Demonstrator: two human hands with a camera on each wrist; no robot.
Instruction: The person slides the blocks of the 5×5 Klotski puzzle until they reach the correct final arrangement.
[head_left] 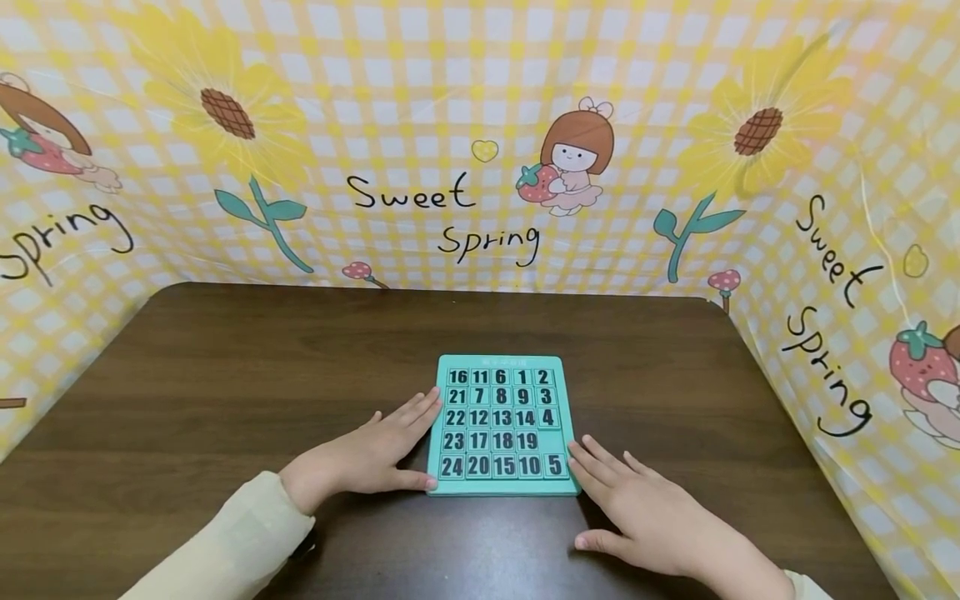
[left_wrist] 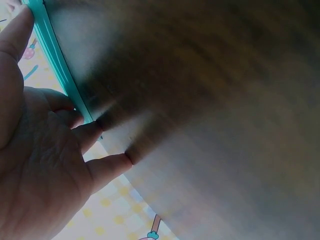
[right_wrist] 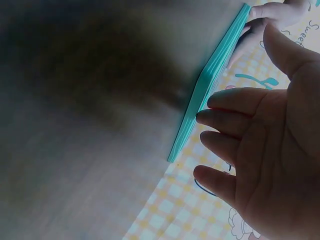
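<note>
A turquoise sliding number puzzle (head_left: 510, 489) lies flat on the brown table, its numbered tiles facing up. At the right end of its fourth row is an empty slot (head_left: 550, 441), between the 4 tile (head_left: 548, 418) above and the 5 tile (head_left: 555, 466) below. My left hand (head_left: 367, 454) touches the left edge with straight fingertips, its thumb at the lower left corner. On the opposite side, my right hand (head_left: 648, 508) has extended fingertips at the lower right edge, thumb spread away from it. In the right wrist view the puzzle's side (right_wrist: 200, 95) shows beside the fingertips.
The dark wooden table (head_left: 262, 358) extends around the puzzle on every side. A yellow checked cloth (head_left: 420, 108) with flowers, cartoon figures and lettering rises behind the table and along both sides.
</note>
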